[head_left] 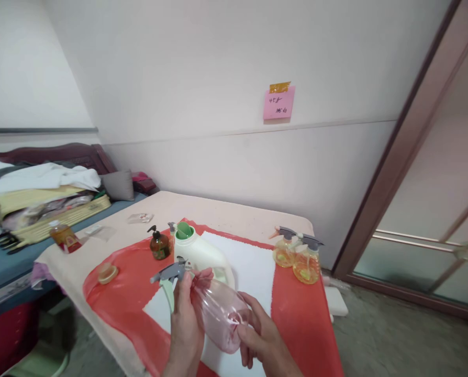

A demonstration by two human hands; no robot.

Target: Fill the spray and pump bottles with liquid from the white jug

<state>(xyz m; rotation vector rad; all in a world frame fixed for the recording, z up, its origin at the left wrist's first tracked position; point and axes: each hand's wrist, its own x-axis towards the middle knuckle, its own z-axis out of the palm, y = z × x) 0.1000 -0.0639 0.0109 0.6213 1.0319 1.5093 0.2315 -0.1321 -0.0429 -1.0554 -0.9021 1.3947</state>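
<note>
A clear pinkish spray bottle (218,309) lies tilted between my hands, its grey and pale green trigger head (171,272) pointing left. My left hand (189,314) is closed around the bottle's neck, just below the trigger head. At the base end, the fingers of my right hand (259,332) grip the bottle's lower side. I see no liquid in it. Right behind it stands a large pale green jug (198,250) with a green opening, partly hidden by the bottle and my left hand.
Two spray bottles of yellow liquid (307,267) stand at the right on the red cloth (297,324). A brown pump bottle (159,245) and a round lid (107,273) are to the left. White paper (253,262) lies under the jug; an amber bottle (64,236) stands at the far left.
</note>
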